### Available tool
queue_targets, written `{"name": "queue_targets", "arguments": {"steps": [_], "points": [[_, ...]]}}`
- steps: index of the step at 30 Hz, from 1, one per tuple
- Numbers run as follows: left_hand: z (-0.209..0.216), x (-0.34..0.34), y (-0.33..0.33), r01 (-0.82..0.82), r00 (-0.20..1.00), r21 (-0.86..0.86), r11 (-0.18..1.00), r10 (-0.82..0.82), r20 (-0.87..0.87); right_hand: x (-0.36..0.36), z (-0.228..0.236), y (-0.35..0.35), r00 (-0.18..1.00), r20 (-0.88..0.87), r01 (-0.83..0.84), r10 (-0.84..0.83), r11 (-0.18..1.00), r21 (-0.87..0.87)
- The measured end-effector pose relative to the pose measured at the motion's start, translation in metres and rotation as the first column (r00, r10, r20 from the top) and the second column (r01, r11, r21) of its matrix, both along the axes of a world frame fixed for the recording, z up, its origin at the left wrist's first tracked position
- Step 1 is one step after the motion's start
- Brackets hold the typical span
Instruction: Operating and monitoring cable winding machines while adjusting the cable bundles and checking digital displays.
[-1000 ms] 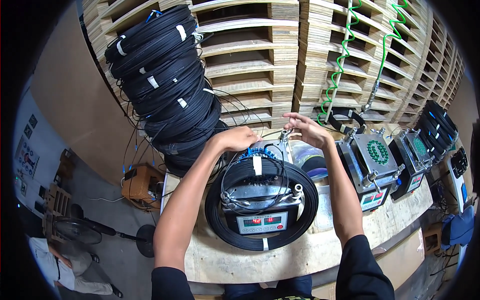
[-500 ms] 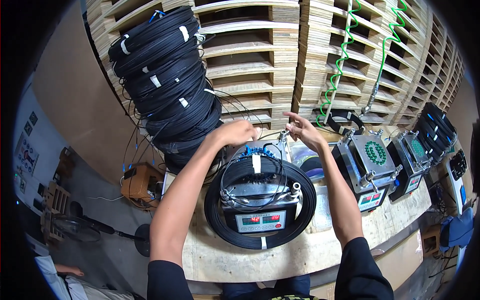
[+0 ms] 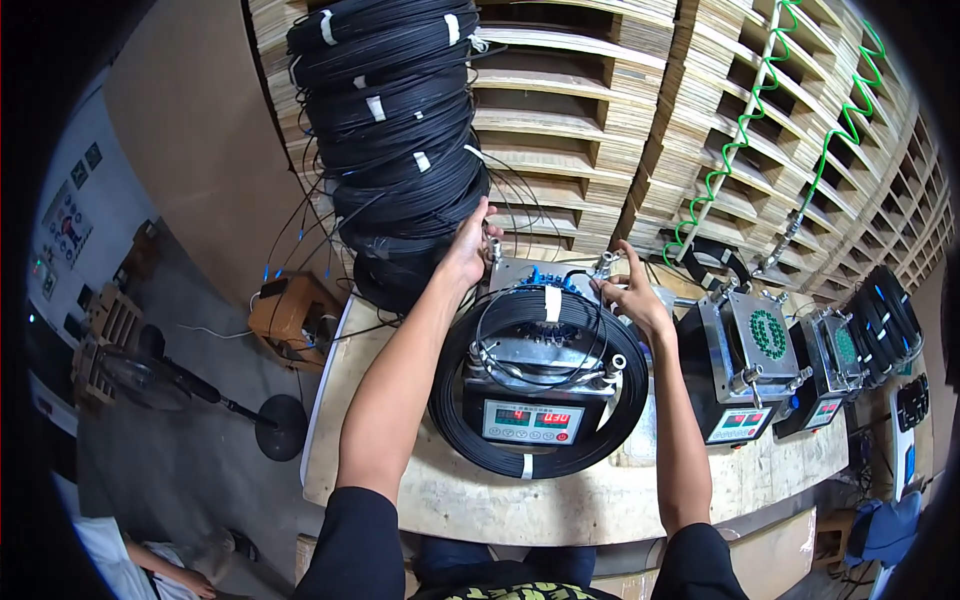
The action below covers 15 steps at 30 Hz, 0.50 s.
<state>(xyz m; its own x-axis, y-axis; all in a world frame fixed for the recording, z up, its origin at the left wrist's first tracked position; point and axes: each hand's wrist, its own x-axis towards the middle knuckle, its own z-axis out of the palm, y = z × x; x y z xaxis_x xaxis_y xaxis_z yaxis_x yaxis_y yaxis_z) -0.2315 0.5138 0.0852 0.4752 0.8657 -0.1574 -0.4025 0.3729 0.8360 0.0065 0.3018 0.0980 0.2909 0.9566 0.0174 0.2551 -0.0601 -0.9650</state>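
A machine [image 3: 530, 420] with a dark body, a metal top plate and a red-lit digital display stands before me on the bench. A large coil of thin black cable [image 3: 440, 400], tied with white tape, hangs around it. Blue connectors [image 3: 545, 283] sit in a row on its top. At the far left corner, my left hand [image 3: 466, 252] has its fingers stretched upward against a metal knob post [image 3: 493, 250]. My right hand [image 3: 637, 297] is beside the far right knob post [image 3: 605, 264], index finger raised and thumb toward the post; its other fingers are partly bent.
Tall stacked black cable coils [image 3: 400, 130] rise at the far left, before wooden pallets [image 3: 560, 110]. Two similar machines stand on the right, the nearer machine [image 3: 740, 360] with green connectors on top. A floor fan [image 3: 150, 375] is at left. A person's arm [image 3: 165, 570] shows lower left.
My left hand has turned from lying over the far left corner to fingers pointing up beside the knob post. My right index finger now points upward. The display digits differ, and the view has shifted.
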Motion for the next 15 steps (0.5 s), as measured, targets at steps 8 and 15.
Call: {"name": "queue_targets", "arguments": {"steps": [8,15], "points": [[-0.01,-0.004,-0.004,-0.159,0.986,-0.076,0.984,0.162,0.036,-0.005,-0.003,0.0,0.995,0.065,0.069,-0.07,0.998,0.006],[0.003,0.009,-0.025,-0.392,0.917,-0.138,0.909,0.376,-0.133,-0.003,-0.011,-0.014,0.972,0.176,0.136,-0.153,0.985,0.105]]}}
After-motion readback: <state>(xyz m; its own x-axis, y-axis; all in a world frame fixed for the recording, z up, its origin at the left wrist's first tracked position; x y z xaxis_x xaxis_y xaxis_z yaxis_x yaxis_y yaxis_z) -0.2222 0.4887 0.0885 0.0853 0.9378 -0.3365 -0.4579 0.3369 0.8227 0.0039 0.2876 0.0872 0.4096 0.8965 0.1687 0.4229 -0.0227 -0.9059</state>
